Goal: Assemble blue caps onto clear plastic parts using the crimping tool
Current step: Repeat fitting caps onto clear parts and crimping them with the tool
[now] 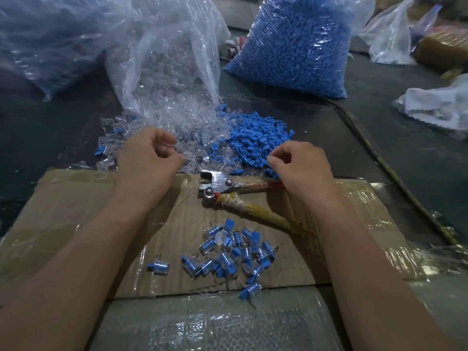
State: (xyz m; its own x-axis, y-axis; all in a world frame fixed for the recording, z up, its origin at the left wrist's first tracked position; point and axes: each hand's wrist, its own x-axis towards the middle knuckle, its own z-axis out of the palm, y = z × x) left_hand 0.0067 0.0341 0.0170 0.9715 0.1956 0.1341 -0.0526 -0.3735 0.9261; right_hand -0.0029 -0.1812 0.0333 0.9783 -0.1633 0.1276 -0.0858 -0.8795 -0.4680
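Observation:
My left hand [149, 160] hovers with curled fingers over the heap of clear plastic parts [177, 127], its fingertips pinching at a clear part on the heap's near edge. With fingers also curled, my right hand [301, 165] pinches at the near edge of the loose blue caps [258, 140]; what it holds is hidden. The crimping tool [220, 186] lies untouched on the cardboard [76, 198] between both hands, jaws pointing left, its yellow-wrapped handle [268, 216] angled toward the right. Several assembled pieces [233, 252] lie below it.
A torn bag of clear parts [167, 59] stands behind the heap, and a full bag of blue caps [296, 44] stands to its right. Another clear bag [50, 39] is at far left. A white cloth [438, 105] lies at right. A cord [379, 158] runs diagonally.

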